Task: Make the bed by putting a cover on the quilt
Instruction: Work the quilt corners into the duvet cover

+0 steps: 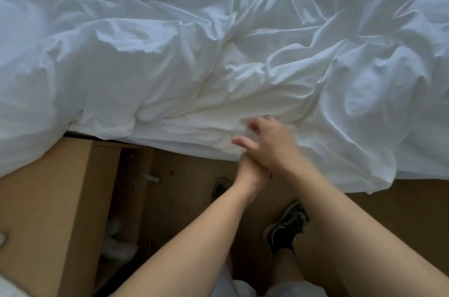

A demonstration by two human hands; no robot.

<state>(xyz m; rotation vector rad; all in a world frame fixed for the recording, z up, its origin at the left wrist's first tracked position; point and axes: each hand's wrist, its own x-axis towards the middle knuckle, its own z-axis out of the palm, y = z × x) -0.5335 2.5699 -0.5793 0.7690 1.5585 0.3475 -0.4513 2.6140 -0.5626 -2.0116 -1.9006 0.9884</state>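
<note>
Forearms point(194, 236): converging above floor point(189, 175).
Hands: right hand point(273, 147) overlapping left hand point(246, 163) at bed's point(179, 137) near edge; left fingers point(239, 141) straight, right's grip blurred, cannot tell.
Risk: unheld cover point(218, 66) sliding floorward.

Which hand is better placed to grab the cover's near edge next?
Right, probably. The right hand lies on top, fingers over the white cover at the bed's near edge; the left hand sits under it, mostly short of the fabric.
</note>
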